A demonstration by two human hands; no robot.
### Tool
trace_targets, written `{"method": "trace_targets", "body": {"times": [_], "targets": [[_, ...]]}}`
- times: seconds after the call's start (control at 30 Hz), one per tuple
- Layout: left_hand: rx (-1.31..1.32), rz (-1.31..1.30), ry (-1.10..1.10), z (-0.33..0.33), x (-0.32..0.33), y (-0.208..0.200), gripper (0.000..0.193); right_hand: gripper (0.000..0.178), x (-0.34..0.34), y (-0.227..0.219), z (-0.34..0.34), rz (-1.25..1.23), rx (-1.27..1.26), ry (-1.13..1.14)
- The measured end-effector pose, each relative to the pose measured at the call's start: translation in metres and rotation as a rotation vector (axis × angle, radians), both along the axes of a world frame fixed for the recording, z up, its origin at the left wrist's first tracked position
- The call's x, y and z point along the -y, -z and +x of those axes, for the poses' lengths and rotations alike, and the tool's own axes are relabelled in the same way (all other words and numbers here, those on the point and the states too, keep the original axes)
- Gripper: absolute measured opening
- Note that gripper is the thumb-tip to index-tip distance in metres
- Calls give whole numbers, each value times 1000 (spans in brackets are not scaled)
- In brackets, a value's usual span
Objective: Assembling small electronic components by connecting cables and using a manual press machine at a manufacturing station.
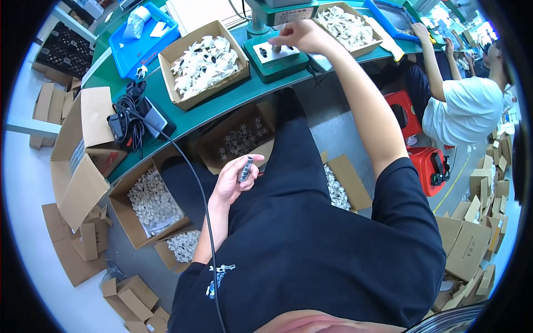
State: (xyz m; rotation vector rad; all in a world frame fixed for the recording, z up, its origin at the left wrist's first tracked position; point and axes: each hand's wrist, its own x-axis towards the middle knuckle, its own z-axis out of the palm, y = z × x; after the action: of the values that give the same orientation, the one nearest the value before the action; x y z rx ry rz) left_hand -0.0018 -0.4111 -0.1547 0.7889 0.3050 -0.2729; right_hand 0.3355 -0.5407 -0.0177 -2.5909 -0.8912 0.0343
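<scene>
My left hand [226, 182], held low over my lap, is closed around a short dark-grey segmented cylinder [246, 169], perhaps a stack of small metal pieces. At the bench, the fingers of my right hand [306, 36] are pinched together at a white block [286, 51] with dark spots in its top. What those fingertips hold, if anything, is hidden. The block sits on the green base [277, 71] of a bench press, in front of its column [257, 25]. Left of the press, a cardboard box [219, 92] is full of small white parts with dark openings.
Another box of white parts [367, 50] stands right of the press. A blue tray [119, 60] and tangled black cables [132, 114] lie at left; one cable crosses beside my left arm. Open boxes [147, 236] surround my legs. A co-worker [469, 108] sits at right, near red stools [427, 166].
</scene>
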Motion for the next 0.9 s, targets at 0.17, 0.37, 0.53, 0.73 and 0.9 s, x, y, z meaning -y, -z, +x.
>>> {"method": "trace_targets", "body": {"times": [0.17, 0.37, 0.53, 0.73, 0.9], "targets": [[-22, 29, -26, -13, 1, -3, 40, 22, 67, 29, 99, 75, 621, 281], [-53, -16, -89, -26, -7, 8, 39, 22, 91, 64, 125, -257, 593, 408], [-51, -56, -106, -24, -8, 6, 36, 24, 86, 51, 117, -226, 481, 354], [-43, -92, -85, -24, -9, 13, 36, 19, 90, 44, 120, 97, 402, 514], [-95, -125, -116, -32, -7, 27, 39, 21, 52, 20, 44, 436, 387, 153]]}}
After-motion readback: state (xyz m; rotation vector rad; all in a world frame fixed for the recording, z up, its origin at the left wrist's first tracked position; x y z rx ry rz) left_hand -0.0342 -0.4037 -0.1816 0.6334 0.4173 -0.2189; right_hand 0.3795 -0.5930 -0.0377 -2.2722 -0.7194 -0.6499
